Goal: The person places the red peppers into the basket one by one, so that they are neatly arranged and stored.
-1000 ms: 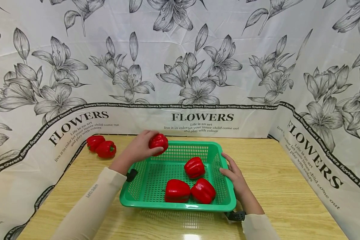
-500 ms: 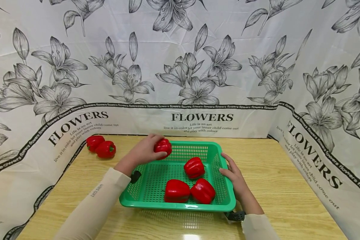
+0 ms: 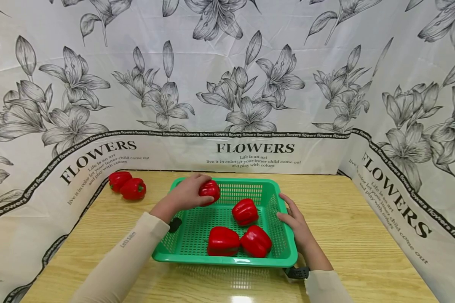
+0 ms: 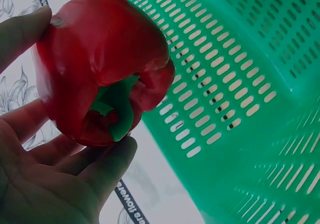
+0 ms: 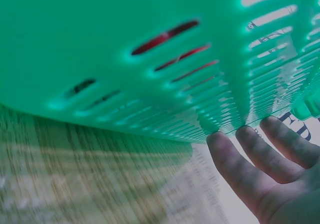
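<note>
My left hand point(image 3: 189, 192) grips a red bell pepper point(image 3: 210, 192) above the far left part of a green plastic basket point(image 3: 235, 261). In the left wrist view, fingers and thumb hold this bell pepper point(image 4: 100, 44) at its sides, with its green stem showing. Three more red bell peppers lie inside the basket: one on the right point(image 3: 245, 211), two near the front wall point(image 3: 223, 241). My right hand point(image 3: 297, 223) holds the basket's right rim, thumb over the edge. In the right wrist view, its fingertips touch the outside of the slotted wall point(image 5: 165, 99).
Two red bell peppers point(image 3: 133, 189) lie together on the wooden table point(image 3: 326, 202), left of the basket. A white flower-printed cloth point(image 3: 250, 105) encloses the table at the back and sides. Black wrist mounts point(image 3: 296, 272) sit close to the basket.
My left hand has moved right and a little nearer with the bell pepper, from the basket's far left rim to over its inside. My right hand and the basket stay put.
</note>
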{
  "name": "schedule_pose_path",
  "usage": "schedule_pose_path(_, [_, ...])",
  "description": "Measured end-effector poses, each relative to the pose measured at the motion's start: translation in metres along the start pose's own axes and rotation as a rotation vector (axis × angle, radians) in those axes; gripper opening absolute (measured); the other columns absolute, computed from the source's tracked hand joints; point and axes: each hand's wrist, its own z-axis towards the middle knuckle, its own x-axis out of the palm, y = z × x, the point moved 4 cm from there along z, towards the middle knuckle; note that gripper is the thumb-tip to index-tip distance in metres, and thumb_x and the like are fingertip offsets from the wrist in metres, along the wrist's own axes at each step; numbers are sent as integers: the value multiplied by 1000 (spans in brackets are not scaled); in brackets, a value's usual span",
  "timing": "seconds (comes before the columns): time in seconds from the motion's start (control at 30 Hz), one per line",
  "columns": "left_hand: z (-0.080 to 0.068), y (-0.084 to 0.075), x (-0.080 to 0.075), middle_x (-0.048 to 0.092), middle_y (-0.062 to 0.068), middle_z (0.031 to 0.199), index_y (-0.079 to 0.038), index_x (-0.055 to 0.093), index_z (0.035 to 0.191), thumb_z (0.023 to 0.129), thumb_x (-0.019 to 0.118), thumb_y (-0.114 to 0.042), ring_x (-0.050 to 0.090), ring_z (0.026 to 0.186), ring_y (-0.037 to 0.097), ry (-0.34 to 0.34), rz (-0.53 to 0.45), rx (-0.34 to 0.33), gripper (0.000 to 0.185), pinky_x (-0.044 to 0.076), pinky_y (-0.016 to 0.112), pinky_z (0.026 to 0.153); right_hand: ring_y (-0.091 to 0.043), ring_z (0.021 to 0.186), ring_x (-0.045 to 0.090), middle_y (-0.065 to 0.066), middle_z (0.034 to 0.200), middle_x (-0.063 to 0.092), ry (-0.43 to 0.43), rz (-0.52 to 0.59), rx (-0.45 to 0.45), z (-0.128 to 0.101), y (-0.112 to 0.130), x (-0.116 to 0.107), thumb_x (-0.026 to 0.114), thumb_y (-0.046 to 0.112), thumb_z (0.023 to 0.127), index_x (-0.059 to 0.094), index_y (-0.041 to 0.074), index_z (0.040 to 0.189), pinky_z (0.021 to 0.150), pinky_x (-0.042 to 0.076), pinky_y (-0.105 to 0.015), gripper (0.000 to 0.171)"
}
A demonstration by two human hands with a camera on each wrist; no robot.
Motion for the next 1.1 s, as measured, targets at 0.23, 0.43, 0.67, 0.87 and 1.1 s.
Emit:
schedule_pose_path(0.23, [4, -1, 4, 50, 15, 137, -10, 49, 139, 86, 69, -38, 55, 114, 29, 8, 7, 10, 63, 54, 46, 88, -30, 108, 64, -27, 147, 35, -11, -2, 6, 0, -1, -1, 46, 19, 101, 16, 21, 155, 81, 57, -47, 62])
schedule_pose_path(0.43, [8, -2, 9, 54, 12, 130, -14, 52, 135, 86, 70, -38, 56, 110, 25, 37, 9, 7, 57, 55, 42, 86, -29, 108, 63, -26, 148, 34, -7, -4, 3, 0, 0, -1, 46, 19, 101, 15, 21, 155, 81, 57, -47, 62])
schedule_pose_path(0.67, [13, -5, 18, 54, 9, 127, -14, 53, 134, 86, 71, -37, 56, 109, 24, 101, 13, 3, 56, 55, 39, 83, -32, 109, 63, -27, 148, 34, -9, -7, 6, 0, 0, -1, 46, 19, 101, 16, 21, 155, 81, 57, -47, 62])
schedule_pose_path(0.87, [14, -7, 25, 55, 9, 128, -13, 53, 135, 85, 72, -37, 55, 111, 24, 148, 25, 11, 59, 54, 40, 85, -33, 108, 64, -27, 147, 35, -9, -9, 7, 1, 0, -1, 45, 19, 101, 16, 21, 155, 80, 58, -48, 62])
schedule_pose_path(1.1, [15, -8, 33, 56, 10, 131, -12, 54, 133, 84, 72, -35, 53, 114, 25, 201, 24, 10, 57, 53, 41, 89, -31, 107, 64, -28, 147, 34, -3, 9, 5, 1, -1, -1, 46, 18, 101, 15, 21, 155, 81, 58, -48, 62])
